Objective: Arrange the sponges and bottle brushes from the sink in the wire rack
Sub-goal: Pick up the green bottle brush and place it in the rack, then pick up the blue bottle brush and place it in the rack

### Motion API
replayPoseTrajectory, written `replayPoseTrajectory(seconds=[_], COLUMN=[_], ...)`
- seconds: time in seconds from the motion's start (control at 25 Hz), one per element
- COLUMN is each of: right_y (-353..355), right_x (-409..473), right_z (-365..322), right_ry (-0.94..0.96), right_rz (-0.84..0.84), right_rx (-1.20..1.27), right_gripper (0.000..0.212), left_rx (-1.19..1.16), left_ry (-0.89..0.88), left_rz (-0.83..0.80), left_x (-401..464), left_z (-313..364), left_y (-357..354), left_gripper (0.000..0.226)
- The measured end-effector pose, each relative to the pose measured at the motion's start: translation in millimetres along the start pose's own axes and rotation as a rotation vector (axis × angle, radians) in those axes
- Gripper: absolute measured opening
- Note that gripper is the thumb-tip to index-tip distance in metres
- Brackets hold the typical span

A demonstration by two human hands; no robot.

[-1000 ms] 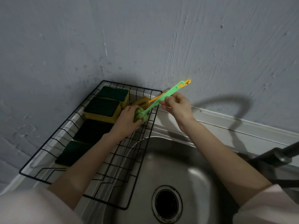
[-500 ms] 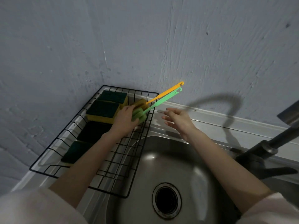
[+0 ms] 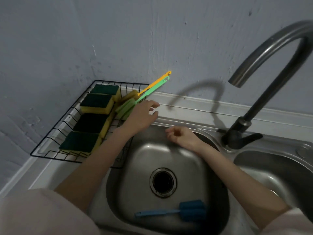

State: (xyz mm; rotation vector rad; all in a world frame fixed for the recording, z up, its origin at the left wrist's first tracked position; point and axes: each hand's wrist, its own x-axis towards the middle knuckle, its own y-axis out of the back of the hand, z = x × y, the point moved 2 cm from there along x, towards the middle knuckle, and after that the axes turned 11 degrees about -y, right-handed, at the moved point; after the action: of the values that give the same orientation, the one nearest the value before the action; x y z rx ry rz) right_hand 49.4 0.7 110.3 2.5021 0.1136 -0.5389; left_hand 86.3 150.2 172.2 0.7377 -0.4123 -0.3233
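The left hand (image 3: 141, 117) had let go of the green brush (image 3: 126, 108), its grip spread just beside it in the rack (image 3: 50, 131); the right hand (image 3: 183, 137), seemingly empty and loosely curled, had withdrawn. A blue brush (image 3: 171, 212) remained in the sink (image 3: 132, 192).

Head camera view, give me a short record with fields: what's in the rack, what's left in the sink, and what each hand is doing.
rack contents: wire rack holds four sponges, plus a green bottle brush and an orange bottle brush with handles leaning over its rim
left in sink: blue bottle brush lying in the sink near the drain
left hand: open, beside the green brush head, holding nothing
right hand: loosely curled over the basin, empty
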Motion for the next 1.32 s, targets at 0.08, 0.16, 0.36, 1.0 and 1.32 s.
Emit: replayPoseTrajectory(seconds=[0.08, 0.16, 0.36, 1.0, 1.32], right_y=[-1, -4, -26, -73, -73], right_x=[-13, -26, -48, -63, -71], right_z=[17, 36, 90, 178, 178], right_ry=[-0.023, -0.067, -0.229, -0.318, -0.251], right_rz=[-0.012, -0.047, -0.234, -0.343, -0.351], right_rx=[-0.181, -0.295, -0.409, -0.889, -0.966], right_gripper=[0.030, 0.032, 0.037, 0.052, 0.055], left_rx=[-0.028, -0.030, -0.021, 0.191, 0.306], left_ry=[-0.026, -0.024, 0.079, 0.285, 0.249], left_rz=[-0.058, -0.140, -0.362, -1.022, -1.067], left_x=[-12, -28, -80, -169, -173], left_z=[16, 21, -8, -71, -71], left_y=[-26, -55, -122, -198, -200], left_gripper=[0.032, 0.033, 0.034, 0.036, 0.038])
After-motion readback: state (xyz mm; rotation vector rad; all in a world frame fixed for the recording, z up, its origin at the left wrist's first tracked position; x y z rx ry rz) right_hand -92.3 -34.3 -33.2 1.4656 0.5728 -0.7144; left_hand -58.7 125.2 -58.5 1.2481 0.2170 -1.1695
